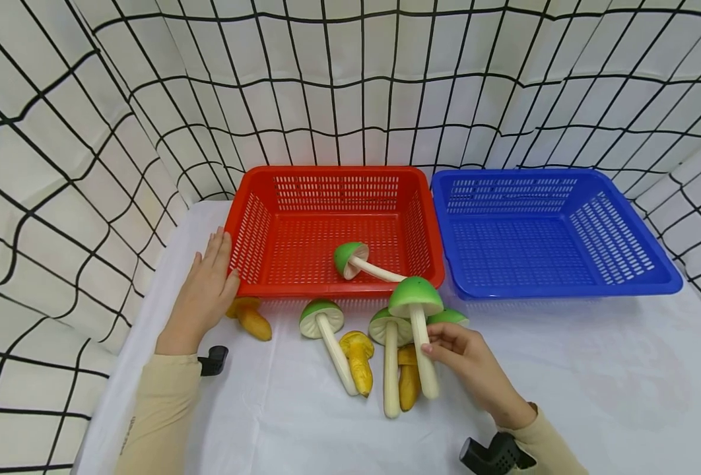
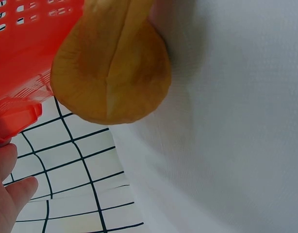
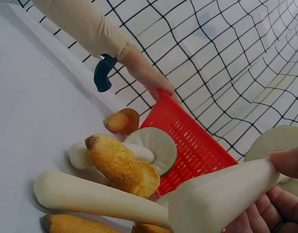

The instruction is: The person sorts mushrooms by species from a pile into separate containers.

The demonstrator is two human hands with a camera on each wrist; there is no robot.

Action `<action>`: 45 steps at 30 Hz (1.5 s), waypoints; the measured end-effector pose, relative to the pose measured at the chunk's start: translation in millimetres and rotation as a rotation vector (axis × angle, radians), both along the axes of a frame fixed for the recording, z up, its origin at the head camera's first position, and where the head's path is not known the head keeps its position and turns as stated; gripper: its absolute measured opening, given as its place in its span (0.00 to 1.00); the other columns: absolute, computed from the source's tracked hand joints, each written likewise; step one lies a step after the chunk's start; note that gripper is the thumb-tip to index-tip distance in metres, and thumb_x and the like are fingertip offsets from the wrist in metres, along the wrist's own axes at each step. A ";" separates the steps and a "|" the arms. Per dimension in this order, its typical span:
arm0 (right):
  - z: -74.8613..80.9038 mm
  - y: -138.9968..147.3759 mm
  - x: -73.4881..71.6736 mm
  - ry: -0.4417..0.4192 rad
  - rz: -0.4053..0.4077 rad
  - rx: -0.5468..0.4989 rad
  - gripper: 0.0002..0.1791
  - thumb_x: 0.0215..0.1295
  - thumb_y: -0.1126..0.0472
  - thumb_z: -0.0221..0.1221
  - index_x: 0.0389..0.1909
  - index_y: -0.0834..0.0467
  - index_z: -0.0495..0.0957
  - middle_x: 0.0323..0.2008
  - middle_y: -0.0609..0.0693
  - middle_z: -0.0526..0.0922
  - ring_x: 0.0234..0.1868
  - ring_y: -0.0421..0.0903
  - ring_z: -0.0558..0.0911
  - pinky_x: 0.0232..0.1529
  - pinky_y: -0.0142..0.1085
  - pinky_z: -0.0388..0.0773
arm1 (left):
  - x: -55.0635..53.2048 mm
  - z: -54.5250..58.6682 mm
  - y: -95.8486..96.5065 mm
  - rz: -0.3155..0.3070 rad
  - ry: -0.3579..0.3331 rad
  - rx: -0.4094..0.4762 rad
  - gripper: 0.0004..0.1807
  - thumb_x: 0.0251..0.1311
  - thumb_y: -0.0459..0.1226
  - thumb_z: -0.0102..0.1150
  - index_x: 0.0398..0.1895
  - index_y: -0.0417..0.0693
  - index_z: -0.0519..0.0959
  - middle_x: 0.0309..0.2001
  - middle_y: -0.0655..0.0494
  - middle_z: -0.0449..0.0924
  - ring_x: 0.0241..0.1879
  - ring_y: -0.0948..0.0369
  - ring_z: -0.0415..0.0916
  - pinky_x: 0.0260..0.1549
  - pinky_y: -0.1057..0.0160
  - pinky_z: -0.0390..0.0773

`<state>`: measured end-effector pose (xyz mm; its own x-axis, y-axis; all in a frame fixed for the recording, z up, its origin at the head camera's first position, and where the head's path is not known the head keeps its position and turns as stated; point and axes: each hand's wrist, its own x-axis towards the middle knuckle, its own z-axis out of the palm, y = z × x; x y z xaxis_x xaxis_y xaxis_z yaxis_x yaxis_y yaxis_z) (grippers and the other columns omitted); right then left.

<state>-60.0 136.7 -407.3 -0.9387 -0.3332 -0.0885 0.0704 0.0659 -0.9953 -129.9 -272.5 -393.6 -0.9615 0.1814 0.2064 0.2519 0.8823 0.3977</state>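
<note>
My right hand (image 1: 475,366) pinches the stem of a green-capped toy mushroom (image 1: 416,297), held upright over the others; its pale stem (image 3: 226,189) fills the front of the right wrist view. My left hand (image 1: 199,297) lies with straight fingers against the left end of the red basket (image 1: 327,290). One green-capped mushroom (image 1: 344,260) is inside that basket, stem toward its front right corner. On the cloth in front are more green-capped mushrooms (image 1: 321,320) and yellow-brown mushrooms (image 1: 359,363). A brown one (image 2: 110,73) sits near my left wrist. Another green cap (image 1: 448,317) is partly hidden behind my right hand.
A blue basket (image 1: 517,290) stands right of the red one, their rims close together. White cloth (image 1: 564,396) covers the table. White walls with a black grid (image 1: 362,79) rise behind and at both sides. Each wrist wears a dark camera (image 1: 493,455).
</note>
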 end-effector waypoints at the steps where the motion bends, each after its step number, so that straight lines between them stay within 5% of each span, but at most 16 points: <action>1: 0.7 -0.1 -0.4 -0.003 0.001 -0.001 0.17 0.63 0.70 0.57 0.49 0.79 0.71 0.38 0.56 0.79 0.38 0.39 0.79 0.42 0.29 0.78 | -0.1 0.2 0.2 -0.001 0.001 0.000 0.33 0.69 0.37 0.36 0.72 0.28 0.45 0.74 0.38 0.38 0.73 0.45 0.37 0.68 0.41 0.40; 16: 23.4 12.0 -4.5 0.042 -0.048 0.009 0.16 0.64 0.70 0.56 0.48 0.78 0.71 0.34 0.48 0.80 0.36 0.39 0.78 0.41 0.29 0.77 | -4.6 0.5 2.2 -0.037 0.011 0.023 0.33 0.68 0.36 0.38 0.72 0.28 0.45 0.74 0.37 0.39 0.73 0.46 0.36 0.70 0.49 0.38; 45: 32.8 25.6 -18.6 0.103 -0.079 0.018 0.15 0.67 0.69 0.55 0.49 0.75 0.71 0.35 0.48 0.82 0.37 0.42 0.80 0.44 0.30 0.77 | -4.9 0.9 -1.6 -0.069 -0.017 0.028 0.35 0.69 0.35 0.39 0.73 0.30 0.41 0.75 0.38 0.36 0.73 0.47 0.33 0.70 0.54 0.36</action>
<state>-78.6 162.3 -374.6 -0.9665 -0.2567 0.0049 -0.0268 0.0820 -0.9963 -134.8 -274.1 -392.7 -0.9502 0.2421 0.1962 0.3050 0.8515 0.4265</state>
